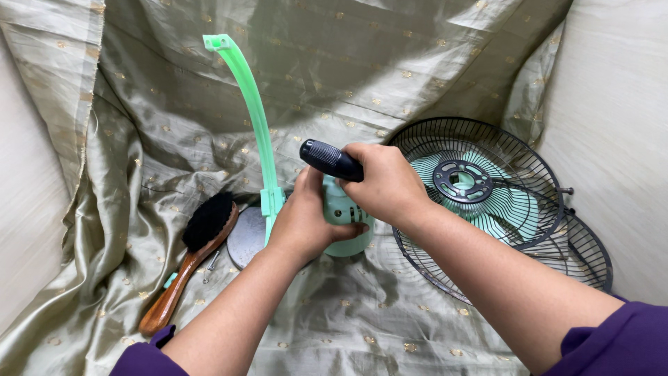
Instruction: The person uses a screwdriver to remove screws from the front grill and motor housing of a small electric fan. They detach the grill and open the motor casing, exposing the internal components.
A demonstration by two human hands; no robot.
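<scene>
Green plastic made up the central item: a pale green fan motor housing (pixel 346 219), standing on olive-gold draped cloth (pixel 390 69) dotted with small gold spots.

Left hand (pixel 306 219): grip wrapped around the housing's left side, thumb pressed across its front, fingers closed on the plastic. The housing sat directly in this grip, partly hidden behind the hand.

Right hand (pixel 383 182): grip closed tight around a black ribbed screwdriver handle (pixel 330 159), which pointed up and left out of the fist. The tool's shaft and tip were hidden; the fist sat just above and to the right of the housing, touching or nearly touching its top.

Green curved plastic arm (pixel 254 111): rose from a clip just beside the left hand and arched up to the left, ending in a small bracket.

Grey round disc (pixel 245 237): lay flat on the cloth, behind the left wrist.

Wooden-handled brush (pixel 191 261) with black bristles: lay slantwise on the cloth, left of the disc, with a small screw just beside it.

Black wire fan guards (pixel 480 202): two lay overlapping at right, well apart from the housing, with green fan blades showing through the upper one.

Purple sleeves covered both forearms at the lower edge.
</scene>
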